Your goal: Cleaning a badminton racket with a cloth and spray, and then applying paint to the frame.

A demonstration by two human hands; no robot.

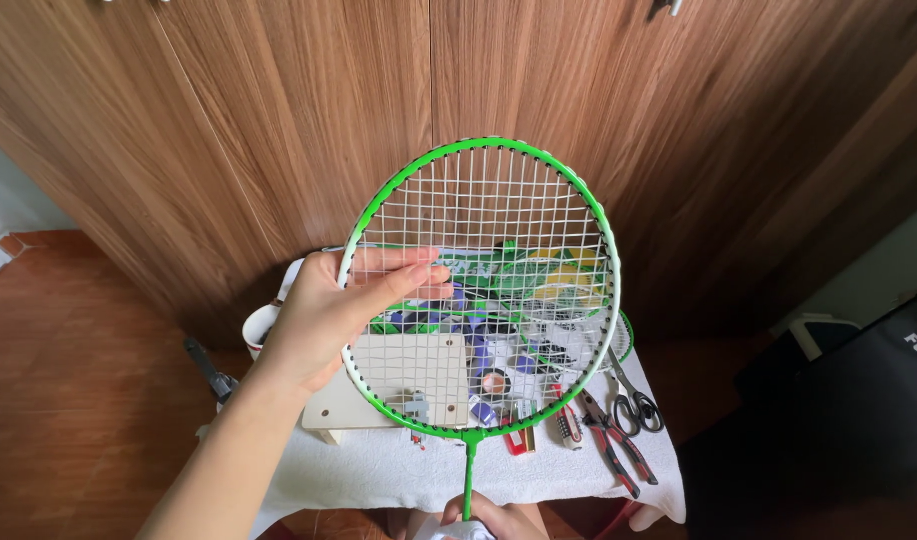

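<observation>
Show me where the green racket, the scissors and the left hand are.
green racket [484, 143]: head view, top of its frame.
scissors [639, 408]: head view, its handle loops.
left hand [329, 310]: head view, back of the hand.

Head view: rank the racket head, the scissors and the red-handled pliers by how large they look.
1. Racket head, by far the largest, though held up near the camera, which inflates it.
2. and 3. Red-handled pliers and scissors on the white-covered table: pliers look slightly longer, but too close to rank firmly.
</observation>
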